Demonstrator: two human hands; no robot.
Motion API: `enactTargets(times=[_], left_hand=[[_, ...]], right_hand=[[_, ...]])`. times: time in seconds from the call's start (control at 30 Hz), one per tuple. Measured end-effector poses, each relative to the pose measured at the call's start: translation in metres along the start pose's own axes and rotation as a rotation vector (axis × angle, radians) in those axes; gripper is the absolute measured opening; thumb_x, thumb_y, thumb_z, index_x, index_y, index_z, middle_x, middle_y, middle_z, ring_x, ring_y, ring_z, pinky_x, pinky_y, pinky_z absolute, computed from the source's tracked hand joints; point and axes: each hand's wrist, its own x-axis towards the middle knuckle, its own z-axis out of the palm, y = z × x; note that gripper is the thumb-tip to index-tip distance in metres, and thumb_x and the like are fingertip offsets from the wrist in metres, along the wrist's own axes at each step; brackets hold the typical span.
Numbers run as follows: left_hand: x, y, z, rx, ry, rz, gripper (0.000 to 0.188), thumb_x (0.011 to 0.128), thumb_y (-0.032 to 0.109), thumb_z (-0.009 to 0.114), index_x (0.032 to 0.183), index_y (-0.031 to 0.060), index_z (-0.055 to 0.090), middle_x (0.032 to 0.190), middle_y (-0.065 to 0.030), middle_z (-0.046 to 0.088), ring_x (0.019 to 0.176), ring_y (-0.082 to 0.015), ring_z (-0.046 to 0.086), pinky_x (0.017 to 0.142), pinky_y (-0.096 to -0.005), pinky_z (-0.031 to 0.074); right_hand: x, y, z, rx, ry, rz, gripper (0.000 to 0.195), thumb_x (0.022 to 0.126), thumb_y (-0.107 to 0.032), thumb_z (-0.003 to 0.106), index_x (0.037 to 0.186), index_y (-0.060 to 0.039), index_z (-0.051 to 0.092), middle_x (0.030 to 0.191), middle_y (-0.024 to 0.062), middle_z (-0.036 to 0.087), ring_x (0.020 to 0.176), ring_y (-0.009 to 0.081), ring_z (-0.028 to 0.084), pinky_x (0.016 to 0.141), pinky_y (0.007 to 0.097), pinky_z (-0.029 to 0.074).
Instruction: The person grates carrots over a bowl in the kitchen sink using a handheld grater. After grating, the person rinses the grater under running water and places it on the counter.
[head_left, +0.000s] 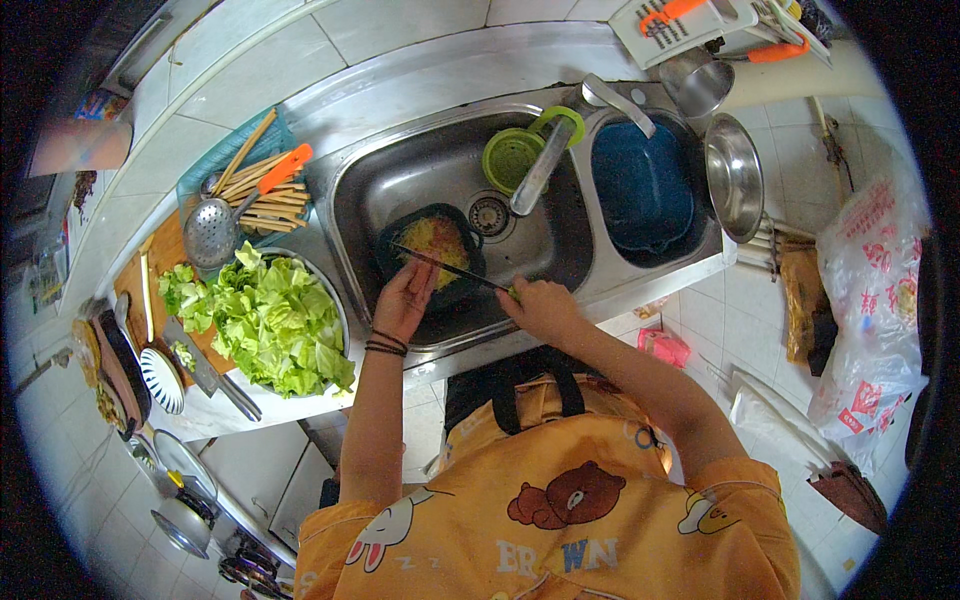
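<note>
My right hand (544, 306) grips the green handle of a knife (454, 268) near the front rim of the steel sink (390, 161). The dark blade reaches left over a small dark container (388, 229) that stands in the sink and holds yellow and orange shreds (442, 238). My left hand (409, 296) is at the blade, palm partly up, fingers close together; whether it holds a small piece is too small to tell. A green strainer (508, 166) lies behind, near the drain (489, 216) and beneath the faucet (541, 169).
Left of the sink stand a bowl of torn lettuce (277, 322), a basket of chopsticks (202, 161) with a skimmer (212, 229), a cleaver (199, 360) and a striped dish (161, 381). A blue basin (641, 187) sits in the right sink, beside a steel bowl (733, 178).
</note>
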Motion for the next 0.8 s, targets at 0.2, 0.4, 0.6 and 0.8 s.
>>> enactTargets(times=[0.2,0.4,0.6,0.8], left_hand=[[0.003,-0.002,-0.001,-0.020,-0.012,0.016,0.024,0.090,0.009,0.049,0.111,-0.0033,0.053,0.113,-0.0137,0.058,0.107,-0.0223,0.055,0.099,-0.0322,0.042],[0.001,0.000,0.004,-0.003,-0.079,0.014,0.027,0.091,0.010,0.048,0.113,-0.0031,0.052,0.115,-0.0133,0.057,0.110,-0.0228,0.053,0.101,-0.0332,0.039],[0.001,-0.001,0.004,0.006,-0.097,0.004,0.029,0.091,0.011,0.047,0.116,-0.0029,0.050,0.118,-0.0150,0.055,0.113,-0.0241,0.051,0.102,-0.0349,0.038],[-0.004,0.000,0.013,0.004,-0.124,-0.002,0.033,0.092,0.012,0.044,0.121,-0.0034,0.045,0.123,-0.0159,0.052,0.118,-0.0250,0.047,0.102,-0.0373,0.037]], right_hand=[[-0.003,-0.007,-0.001,-0.017,-0.006,0.007,0.041,0.091,-0.038,0.043,0.081,0.0000,0.054,0.063,0.0203,0.060,0.059,0.0377,0.060,0.056,0.0482,0.049],[-0.004,-0.010,-0.004,-0.069,-0.015,0.010,0.041,0.091,-0.038,0.042,0.081,-0.0013,0.057,0.063,0.0184,0.062,0.059,0.0344,0.062,0.054,0.0461,0.052],[-0.005,-0.012,-0.001,-0.087,-0.017,0.019,0.042,0.091,-0.038,0.041,0.080,-0.0004,0.056,0.062,0.0184,0.061,0.058,0.0341,0.063,0.054,0.0459,0.052],[-0.006,-0.012,0.009,-0.057,0.012,0.007,0.041,0.091,-0.036,0.042,0.078,0.0004,0.055,0.059,0.0179,0.061,0.055,0.0340,0.062,0.052,0.0454,0.051]])
